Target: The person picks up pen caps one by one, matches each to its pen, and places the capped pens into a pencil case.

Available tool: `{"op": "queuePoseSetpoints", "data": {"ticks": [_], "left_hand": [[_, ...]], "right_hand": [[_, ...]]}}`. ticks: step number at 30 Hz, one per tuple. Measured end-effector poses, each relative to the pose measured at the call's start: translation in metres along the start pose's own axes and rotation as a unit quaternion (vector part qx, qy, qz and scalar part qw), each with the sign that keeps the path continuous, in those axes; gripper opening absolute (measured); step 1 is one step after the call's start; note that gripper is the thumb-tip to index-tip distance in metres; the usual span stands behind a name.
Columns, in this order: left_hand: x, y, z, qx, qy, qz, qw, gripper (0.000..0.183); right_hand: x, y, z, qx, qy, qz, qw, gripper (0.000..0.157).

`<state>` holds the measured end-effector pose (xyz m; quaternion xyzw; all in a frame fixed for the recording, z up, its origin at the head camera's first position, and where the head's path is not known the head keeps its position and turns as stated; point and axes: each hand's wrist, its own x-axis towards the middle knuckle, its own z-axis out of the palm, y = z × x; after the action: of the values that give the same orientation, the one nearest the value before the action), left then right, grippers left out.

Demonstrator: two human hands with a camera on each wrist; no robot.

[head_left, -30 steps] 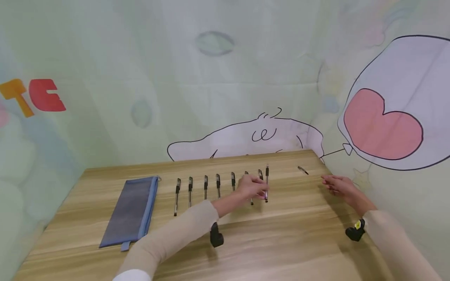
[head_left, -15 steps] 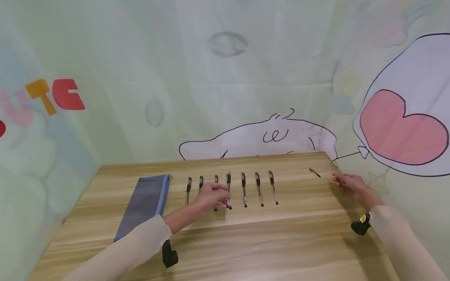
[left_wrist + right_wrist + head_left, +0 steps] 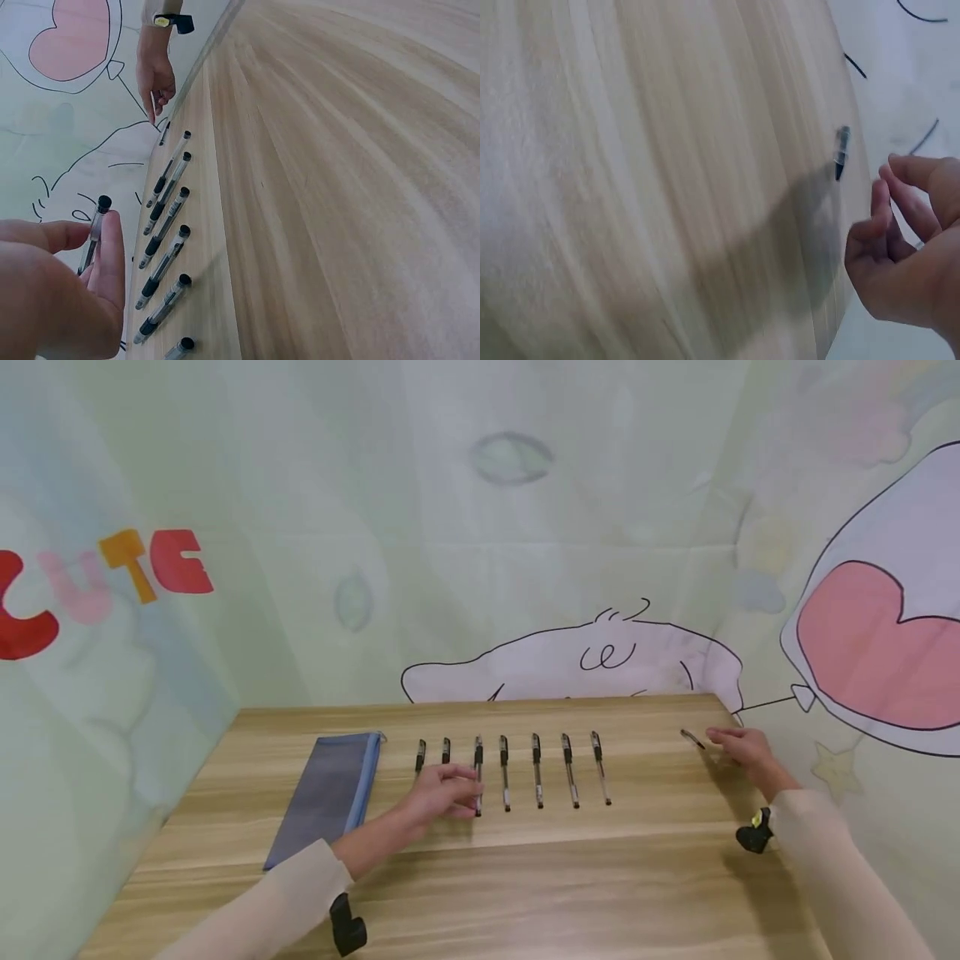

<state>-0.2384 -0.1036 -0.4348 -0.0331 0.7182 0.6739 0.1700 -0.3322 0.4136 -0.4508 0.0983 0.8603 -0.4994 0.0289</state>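
Between thumb and fingers my left hand (image 3: 438, 793) pinches a slim clear-barrelled pen (image 3: 95, 232), its black end up in the left wrist view. In the head view this hand is over the left part of a row of similar black-and-clear pens (image 3: 538, 772) lying side by side on the table. My right hand (image 3: 744, 750) hovers at the table's right edge with thumb and index tips close together, the other fingers loosely bent and nothing seen in them. Just beyond its fingertips lies a small black-and-clear piece, like a pen cap (image 3: 841, 154).
A blue-grey zip pouch (image 3: 326, 793) lies left of the pens on the wooden table (image 3: 540, 893). Behind the table hangs a cloth backdrop (image 3: 420, 568) with cartoon drawings. Each wrist wears a small black camera (image 3: 753, 832).
My left hand has carried the pen leftward from the right end of the row. My right hand is nearer the small piece. The head view has turned somewhat left.
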Motion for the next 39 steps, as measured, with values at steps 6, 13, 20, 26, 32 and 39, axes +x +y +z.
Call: {"op": "queuePoseSetpoints", "data": {"ticks": [6,13,20,26,32,39], "left_hand": [[-0.005,-0.004,0.002,-0.011,-0.019,0.009,0.9997,0.04],[-0.009,-0.007,0.006,-0.017,-0.029,0.006,0.9994,0.041],[-0.011,-0.007,0.007,-0.016,-0.016,0.001,0.9997,0.04],[-0.012,-0.006,0.01,-0.015,-0.013,0.005,0.9998,0.04],[-0.01,-0.006,0.014,-0.018,-0.015,-0.006,0.9997,0.042],[-0.003,-0.003,0.02,-0.022,-0.037,-0.006,0.9991,0.045]], "right_hand": [[0.009,0.003,0.026,-0.151,0.07,-0.052,0.985,0.047],[0.011,0.012,0.041,-0.169,0.103,-0.091,0.976,0.034],[0.016,0.009,0.045,-0.161,0.097,-0.063,0.98,0.033],[0.014,-0.004,0.051,-0.136,0.101,-0.045,0.985,0.041],[0.007,-0.037,0.066,-0.067,0.057,-0.027,0.996,0.053],[-0.001,-0.079,0.089,0.066,-0.08,-0.011,0.995,0.061]]}}
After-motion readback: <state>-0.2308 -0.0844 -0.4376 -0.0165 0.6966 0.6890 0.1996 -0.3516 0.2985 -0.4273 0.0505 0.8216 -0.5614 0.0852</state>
